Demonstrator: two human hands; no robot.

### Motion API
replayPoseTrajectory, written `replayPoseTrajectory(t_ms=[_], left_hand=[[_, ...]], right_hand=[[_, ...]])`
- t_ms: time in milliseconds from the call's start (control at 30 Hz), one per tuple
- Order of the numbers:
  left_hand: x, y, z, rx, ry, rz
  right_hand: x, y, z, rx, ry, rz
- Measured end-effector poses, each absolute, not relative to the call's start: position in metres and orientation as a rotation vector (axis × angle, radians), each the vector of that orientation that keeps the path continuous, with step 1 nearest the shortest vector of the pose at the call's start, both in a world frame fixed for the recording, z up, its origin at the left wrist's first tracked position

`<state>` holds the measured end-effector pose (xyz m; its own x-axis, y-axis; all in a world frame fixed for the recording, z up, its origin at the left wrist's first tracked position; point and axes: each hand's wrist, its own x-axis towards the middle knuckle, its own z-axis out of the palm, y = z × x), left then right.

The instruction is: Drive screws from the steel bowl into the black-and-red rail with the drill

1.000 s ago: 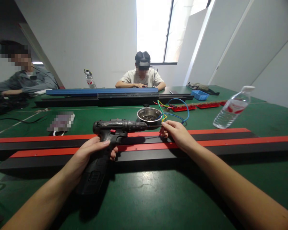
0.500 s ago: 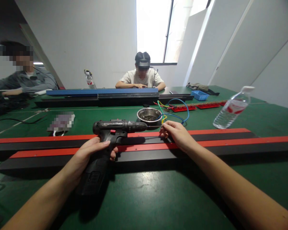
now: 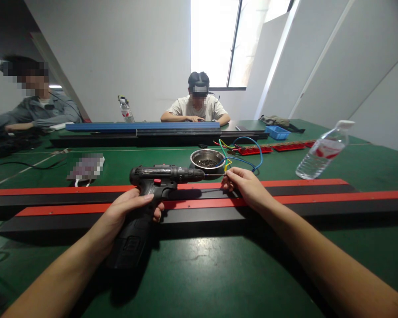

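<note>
Matte black drill [image 3: 159, 176] in left hand [image 3: 128, 213]; right hand [image 3: 247, 187] pinches thin bit [image 3: 214, 175].

bare green table [image 3: 219, 274] free in front, red-black rail [image 3: 318, 198] across, steel bowl [image 3: 207, 158] and wires [image 3: 256, 154] behind it

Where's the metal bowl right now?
Head view, centre: the metal bowl sits just beyond the drill bit, with the coloured wires at its right.
</note>
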<state>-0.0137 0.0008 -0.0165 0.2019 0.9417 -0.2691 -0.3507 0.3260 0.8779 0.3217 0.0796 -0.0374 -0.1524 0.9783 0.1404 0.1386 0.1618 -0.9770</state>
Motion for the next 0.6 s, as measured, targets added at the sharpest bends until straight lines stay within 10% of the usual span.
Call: replayPoseTrajectory(t_ms=[600], left_hand=[[-0.0066, -0.0060, -0.0081, 0.894, 1.049, 1.039]], right_hand=[[0.3226, 0.0814, -0.0407, -1.130, -1.464, 1.126]])
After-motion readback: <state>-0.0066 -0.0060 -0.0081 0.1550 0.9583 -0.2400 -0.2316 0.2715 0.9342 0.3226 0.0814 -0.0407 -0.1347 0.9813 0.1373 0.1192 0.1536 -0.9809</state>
